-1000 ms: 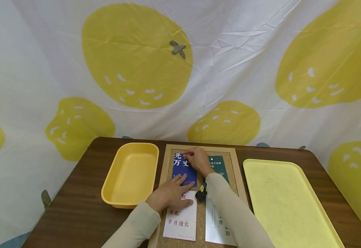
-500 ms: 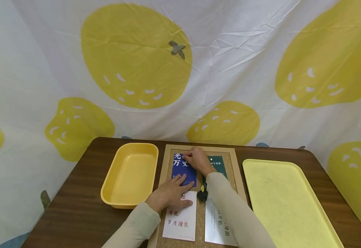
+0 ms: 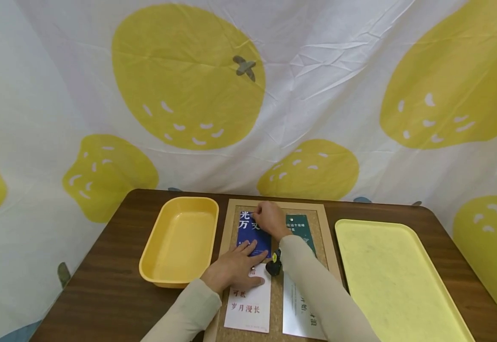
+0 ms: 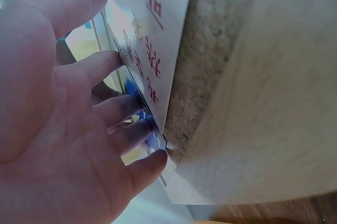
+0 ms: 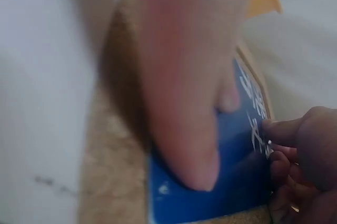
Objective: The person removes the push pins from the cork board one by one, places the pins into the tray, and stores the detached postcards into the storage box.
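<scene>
Now I see the left hand [image 3: 236, 270] spread out, some fingers on the blue card [image 3: 249, 235], thumb over the white card [image 3: 247, 308]. The right hand [image 3: 271, 221] pinches a tiny shiny thing [image 5: 270, 142] near the blue card's top. Both cards lie flat on the cork board [image 3: 276, 308], on the brown bench [image 3: 103, 285].

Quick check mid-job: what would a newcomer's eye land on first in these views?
First, the huge yellow fruit prints on the white cloth behind the table. Next, the yellow tub left of the cork board and the paler tray right of it. Then the blue card high on the board, with the left hand spread at its lower end and the right hand at its top.
</scene>
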Demonstrator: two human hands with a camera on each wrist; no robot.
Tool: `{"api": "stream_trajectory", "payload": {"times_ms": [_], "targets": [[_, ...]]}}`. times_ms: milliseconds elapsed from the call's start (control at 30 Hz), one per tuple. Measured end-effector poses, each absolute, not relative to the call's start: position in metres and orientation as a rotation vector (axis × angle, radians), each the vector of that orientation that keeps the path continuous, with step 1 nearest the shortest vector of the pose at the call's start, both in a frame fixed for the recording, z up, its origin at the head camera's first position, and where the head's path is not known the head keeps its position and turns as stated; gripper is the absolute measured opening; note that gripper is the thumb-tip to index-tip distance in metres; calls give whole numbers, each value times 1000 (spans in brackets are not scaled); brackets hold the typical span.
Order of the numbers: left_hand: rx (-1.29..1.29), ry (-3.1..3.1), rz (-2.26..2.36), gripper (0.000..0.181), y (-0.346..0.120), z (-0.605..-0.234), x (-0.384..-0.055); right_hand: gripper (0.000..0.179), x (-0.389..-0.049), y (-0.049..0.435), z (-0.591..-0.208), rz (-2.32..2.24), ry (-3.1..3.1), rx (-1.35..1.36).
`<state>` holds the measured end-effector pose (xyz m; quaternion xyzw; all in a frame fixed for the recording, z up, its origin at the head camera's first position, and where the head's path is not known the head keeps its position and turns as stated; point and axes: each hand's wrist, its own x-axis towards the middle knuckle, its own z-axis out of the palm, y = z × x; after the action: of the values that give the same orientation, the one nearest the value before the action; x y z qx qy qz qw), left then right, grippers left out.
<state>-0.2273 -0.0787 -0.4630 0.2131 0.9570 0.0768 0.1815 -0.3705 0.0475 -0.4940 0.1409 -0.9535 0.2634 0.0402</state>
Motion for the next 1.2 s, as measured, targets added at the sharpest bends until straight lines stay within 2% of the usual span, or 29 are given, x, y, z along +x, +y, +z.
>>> {"api": "stream_trajectory", "payload": {"times_ms": [233,567,733,967,1200], "targets": [[601,2688,226,70,-77,-461,-225,33,-372,53,-493,1028,-2967,326],[610,2700,198,71,-76,-461,-225,21,-374,59,-489,1259,-2998,225],[596,2700,207,71,-76,-461,-226,25,-376,61,-491,1399,-2943,268],[590,2697,213,71,-78,-460,-226,15,-376,62,-489,1466,-2896,308],[584,2687,228,71,-79,-460,-227,13,-376,68,-488,1509,-2861,427]]}}
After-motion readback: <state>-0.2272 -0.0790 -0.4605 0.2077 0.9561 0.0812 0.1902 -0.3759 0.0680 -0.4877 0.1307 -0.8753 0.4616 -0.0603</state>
